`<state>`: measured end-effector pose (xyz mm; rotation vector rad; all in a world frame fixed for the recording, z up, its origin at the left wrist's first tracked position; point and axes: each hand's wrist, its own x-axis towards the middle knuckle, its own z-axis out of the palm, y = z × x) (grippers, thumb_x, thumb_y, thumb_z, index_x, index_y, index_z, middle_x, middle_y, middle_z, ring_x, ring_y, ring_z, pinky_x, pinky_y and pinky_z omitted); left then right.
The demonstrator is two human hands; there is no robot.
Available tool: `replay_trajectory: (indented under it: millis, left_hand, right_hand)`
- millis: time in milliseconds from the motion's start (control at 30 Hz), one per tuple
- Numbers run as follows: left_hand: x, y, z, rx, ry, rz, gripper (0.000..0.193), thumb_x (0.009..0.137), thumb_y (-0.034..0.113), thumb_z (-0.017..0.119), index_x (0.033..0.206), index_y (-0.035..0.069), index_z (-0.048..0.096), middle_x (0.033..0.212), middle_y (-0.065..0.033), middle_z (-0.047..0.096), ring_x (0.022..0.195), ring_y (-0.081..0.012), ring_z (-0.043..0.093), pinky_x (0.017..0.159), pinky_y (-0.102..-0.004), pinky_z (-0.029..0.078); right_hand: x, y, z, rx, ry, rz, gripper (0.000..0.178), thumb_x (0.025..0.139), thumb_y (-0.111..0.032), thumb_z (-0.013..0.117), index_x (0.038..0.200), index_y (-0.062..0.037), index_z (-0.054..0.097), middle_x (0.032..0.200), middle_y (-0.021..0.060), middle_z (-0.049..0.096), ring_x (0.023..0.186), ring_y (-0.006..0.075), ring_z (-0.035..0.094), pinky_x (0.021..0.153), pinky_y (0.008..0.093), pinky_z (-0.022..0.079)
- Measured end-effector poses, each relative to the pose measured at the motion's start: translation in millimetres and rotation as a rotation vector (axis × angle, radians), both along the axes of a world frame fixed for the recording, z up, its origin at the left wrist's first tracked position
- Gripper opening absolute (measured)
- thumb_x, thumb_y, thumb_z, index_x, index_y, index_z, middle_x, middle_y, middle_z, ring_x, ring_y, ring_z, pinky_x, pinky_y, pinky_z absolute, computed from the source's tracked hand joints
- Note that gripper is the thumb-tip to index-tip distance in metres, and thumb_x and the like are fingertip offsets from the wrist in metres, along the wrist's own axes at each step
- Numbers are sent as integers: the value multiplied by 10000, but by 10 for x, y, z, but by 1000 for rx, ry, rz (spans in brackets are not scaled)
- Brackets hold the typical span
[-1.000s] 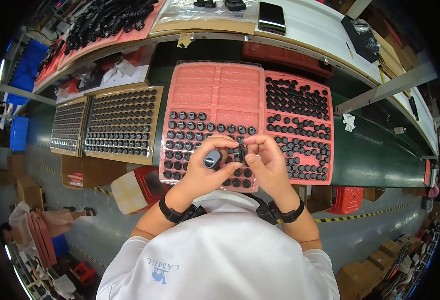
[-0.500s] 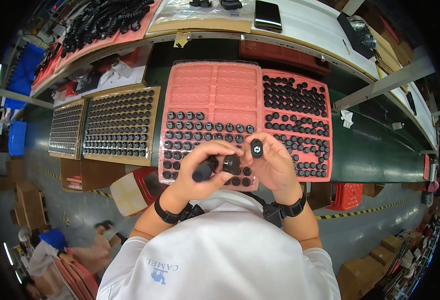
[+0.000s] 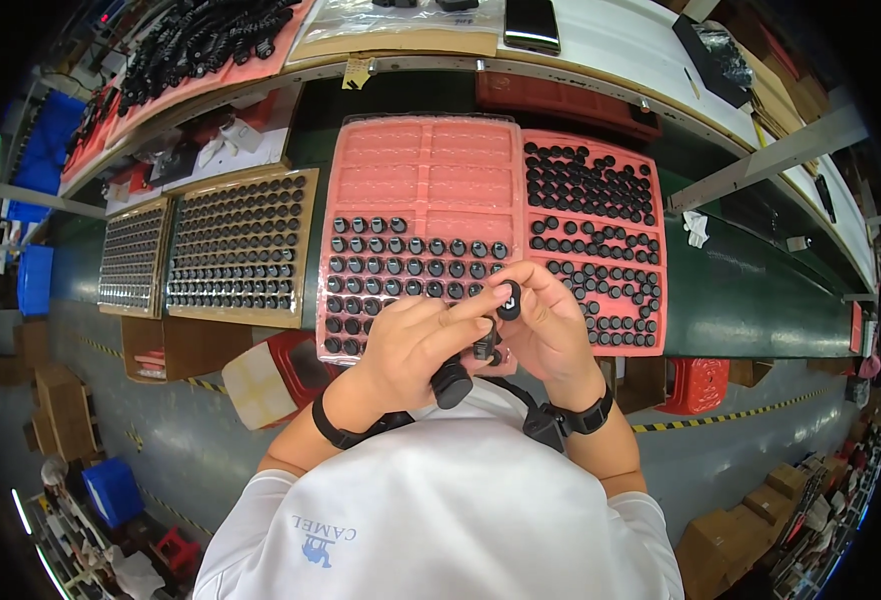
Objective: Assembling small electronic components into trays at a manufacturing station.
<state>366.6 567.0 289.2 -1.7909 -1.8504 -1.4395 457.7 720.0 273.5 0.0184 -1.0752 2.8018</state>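
Observation:
My left hand (image 3: 411,345) is closed round a black cylindrical part (image 3: 451,385), whose blunt end points toward my chest. Beside its fingertips is a second, smaller black part (image 3: 484,345), partly covered by the fingers. Between thumb and fingers, my right hand (image 3: 551,325) pinches a small black oval part (image 3: 509,300) with a white mark. A fingertip of my left hand touches or nearly touches this oval part. Both hands are over the near edge of a pink tray (image 3: 426,190), which holds rows of black caps (image 3: 416,267) in its nearer half.
At right, a second pink tray (image 3: 663,240) holds many loose black caps. Two cardboard-edged trays (image 3: 306,235) of black caps lie at left on the green table (image 3: 751,310). A shelf above bears a phone (image 3: 533,25) and a heap of black coiled parts (image 3: 206,50).
My left hand has turned over and moved right, its fingers now reaching the oval part. The cylinder's end has swung right and toward me. A person at lower left has left the view.

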Motion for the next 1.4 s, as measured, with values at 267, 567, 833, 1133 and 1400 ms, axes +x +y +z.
replay_trajectory:
  millis: [267,567,833,1133,1400]
  left_hand:
    - [94,-38,20,-88,70,-14,442,646,124,691,1035,28,504,1193,-171,590,538,-177,504,483,-282,374]
    - [138,-47,-2,-99,79,-52,407,670,121,678,1026,42,496,1200,-169,588,527,-176,483,480,-282,368]
    - [89,9,-13,-94,44,-56,413,761,116,650,1113,64,441,1200,-206,576,536,-197,481,503,-302,375]
    - [112,-28,-162,4,-730,-161,353,835,46,621,1140,8,447,1098,-186,545,864,-211,569,728,-310,482]
    - [113,-8,-108,-40,-560,9,407,752,-34,675,1119,18,507,1062,-124,549,822,-151,542,657,-242,446]
  right_hand:
    - [9,27,-72,5,38,-26,327,930,-272,533,1096,7,501,917,83,560,830,161,532,743,278,439]
    - [8,48,-78,2,74,-42,323,928,-274,534,1088,5,506,902,88,557,823,169,523,740,279,432]
    - [41,54,-60,53,22,-71,325,927,-281,535,1091,-1,509,896,86,557,831,159,529,747,278,433]
    - [52,95,-59,284,-52,-189,276,914,-205,565,1083,6,512,901,68,546,819,131,525,720,249,427]
    - [114,78,84,869,52,-251,247,885,-114,574,1086,8,499,880,37,502,765,92,470,704,223,397]
